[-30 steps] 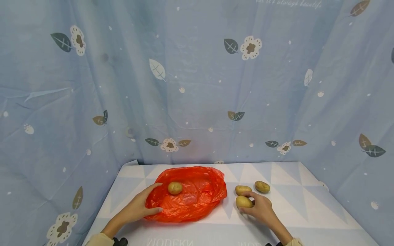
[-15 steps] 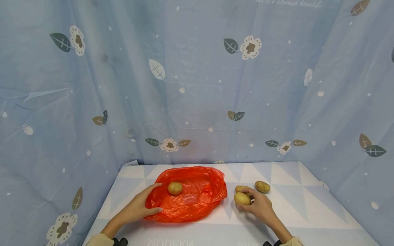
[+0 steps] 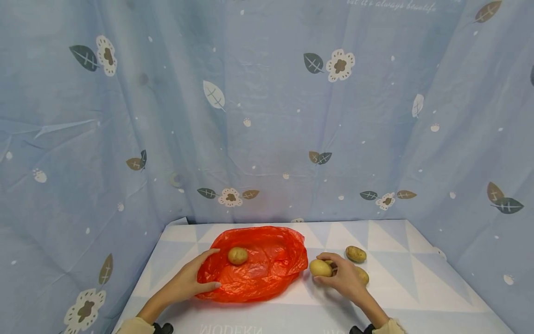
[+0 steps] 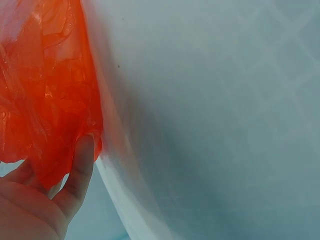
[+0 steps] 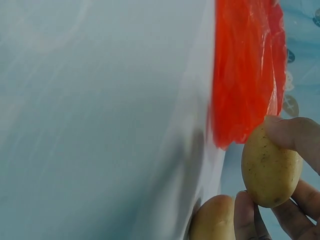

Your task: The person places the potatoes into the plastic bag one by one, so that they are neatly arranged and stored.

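My left hand (image 3: 187, 279) curls round the left end of a red plastic bag (image 3: 267, 286), thumb on the near rim and fingers toward the far side. The bag lies spread wide, its mouth upward, with one potato (image 3: 238, 255) inside. Between thumb and fingertips my right hand (image 3: 344, 278) pinches a potato (image 5: 270, 167), just right of the bag. Another potato (image 3: 362, 275) is partly covered by that hand, and a further one shows only in a sliver between its fingers. Beyond the knuckles a potato (image 3: 355, 253) lies in full sight.
A white table with pale blue triangles (image 3: 392, 264) carries everything. Blue patterned curtain (image 3: 267, 116) hangs right behind it and down both sides. In the right wrist view a potato (image 5: 214, 220) sits on the tabletop below the held one.
My right hand has lifted its potato and carried it left toward the bag, uncovering a potato behind the hand. The left hand and the bag have stayed in place.
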The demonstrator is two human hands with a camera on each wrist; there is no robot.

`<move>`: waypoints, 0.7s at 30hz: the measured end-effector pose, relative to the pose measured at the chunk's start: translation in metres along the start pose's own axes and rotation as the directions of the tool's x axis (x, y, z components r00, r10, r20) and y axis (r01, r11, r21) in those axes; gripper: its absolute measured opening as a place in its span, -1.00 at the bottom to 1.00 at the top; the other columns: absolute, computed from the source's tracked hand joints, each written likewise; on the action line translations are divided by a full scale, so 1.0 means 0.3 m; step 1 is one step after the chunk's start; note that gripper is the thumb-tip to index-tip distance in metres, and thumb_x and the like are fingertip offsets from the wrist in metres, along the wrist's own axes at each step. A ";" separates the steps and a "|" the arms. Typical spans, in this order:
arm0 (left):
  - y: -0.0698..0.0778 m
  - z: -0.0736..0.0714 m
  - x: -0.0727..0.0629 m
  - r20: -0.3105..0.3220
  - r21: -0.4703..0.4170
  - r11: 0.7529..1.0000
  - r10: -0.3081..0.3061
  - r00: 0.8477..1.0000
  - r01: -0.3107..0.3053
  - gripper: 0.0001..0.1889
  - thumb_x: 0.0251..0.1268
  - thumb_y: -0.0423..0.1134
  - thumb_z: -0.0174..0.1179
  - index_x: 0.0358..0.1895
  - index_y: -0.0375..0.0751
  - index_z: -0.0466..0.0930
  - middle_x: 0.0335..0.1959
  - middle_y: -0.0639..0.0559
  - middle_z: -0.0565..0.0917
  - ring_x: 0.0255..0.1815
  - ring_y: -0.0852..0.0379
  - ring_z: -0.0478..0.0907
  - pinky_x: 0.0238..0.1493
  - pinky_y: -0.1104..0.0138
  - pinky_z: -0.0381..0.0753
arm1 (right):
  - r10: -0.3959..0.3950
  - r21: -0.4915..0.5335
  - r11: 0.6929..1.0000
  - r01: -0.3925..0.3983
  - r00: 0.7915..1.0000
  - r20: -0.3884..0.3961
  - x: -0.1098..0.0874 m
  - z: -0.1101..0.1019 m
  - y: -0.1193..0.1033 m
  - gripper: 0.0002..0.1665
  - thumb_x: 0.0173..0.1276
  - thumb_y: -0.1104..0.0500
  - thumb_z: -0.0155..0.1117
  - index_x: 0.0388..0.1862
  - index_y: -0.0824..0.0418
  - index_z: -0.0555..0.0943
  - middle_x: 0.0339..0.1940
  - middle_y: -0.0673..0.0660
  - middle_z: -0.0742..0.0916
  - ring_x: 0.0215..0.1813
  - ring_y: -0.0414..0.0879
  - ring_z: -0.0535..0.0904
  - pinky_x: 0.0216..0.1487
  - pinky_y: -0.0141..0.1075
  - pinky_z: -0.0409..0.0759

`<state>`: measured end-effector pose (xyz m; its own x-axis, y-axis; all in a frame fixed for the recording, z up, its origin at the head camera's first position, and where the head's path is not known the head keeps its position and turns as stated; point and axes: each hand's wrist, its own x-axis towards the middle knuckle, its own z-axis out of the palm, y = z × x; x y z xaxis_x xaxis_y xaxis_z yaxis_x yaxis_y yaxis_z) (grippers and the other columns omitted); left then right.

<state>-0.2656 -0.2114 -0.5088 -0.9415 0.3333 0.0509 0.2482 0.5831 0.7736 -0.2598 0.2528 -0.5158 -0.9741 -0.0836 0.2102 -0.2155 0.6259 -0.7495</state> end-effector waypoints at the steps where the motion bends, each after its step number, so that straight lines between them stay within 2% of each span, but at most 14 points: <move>1: 0.000 0.001 0.000 -0.001 -0.001 1.000 -0.002 1.000 0.002 -0.04 0.08 0.02 0.58 0.54 -0.05 0.28 0.45 -0.19 0.42 0.32 -0.25 0.47 0.10 -0.07 0.69 | 0.000 0.002 1.000 0.000 1.000 0.000 0.000 0.002 -0.003 -0.33 -0.05 0.07 0.77 0.09 0.01 0.71 0.06 0.01 0.76 -0.16 -0.18 0.64 -0.16 -0.32 0.64; 7: 0.004 0.002 0.000 -0.002 -0.011 1.000 -0.009 1.000 0.009 -0.04 0.08 0.03 0.57 0.55 -0.05 0.28 0.46 -0.18 0.41 0.34 -0.25 0.46 0.11 -0.08 0.68 | 0.003 0.003 1.000 -0.003 1.000 -0.001 0.011 0.016 -0.017 -0.34 -0.05 0.05 0.76 0.09 -0.01 0.71 0.05 -0.01 0.76 -0.14 -0.20 0.65 -0.13 -0.30 0.64; 14: 0.005 0.004 0.001 0.003 -0.013 1.000 -0.015 1.000 0.015 -0.05 0.08 0.01 0.57 0.54 -0.03 0.27 0.47 -0.19 0.40 0.35 -0.27 0.44 0.12 -0.09 0.67 | -0.063 0.042 0.997 0.061 0.997 0.036 0.030 0.030 -0.041 -0.35 -0.02 0.11 0.74 0.11 0.10 0.71 0.00 0.03 0.76 -0.14 -0.12 0.66 -0.15 -0.32 0.67; 21: 0.003 0.009 0.004 0.002 -0.018 1.000 -0.022 1.000 0.022 -0.05 0.07 0.01 0.58 0.54 -0.03 0.28 0.47 -0.18 0.40 0.36 -0.28 0.43 0.13 -0.12 0.66 | -0.099 0.022 0.995 0.099 0.994 0.034 0.043 0.046 -0.062 -0.35 -0.03 0.10 0.75 0.09 0.08 0.72 -0.05 -0.02 0.78 -0.18 -0.15 0.67 -0.17 -0.35 0.67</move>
<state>-0.2658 -0.2084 -0.5100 -0.9462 0.3218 0.0324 0.2232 0.5771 0.7856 -0.2691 0.2292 -0.5078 -0.9496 -0.1716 0.2623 -0.3120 0.5974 -0.7388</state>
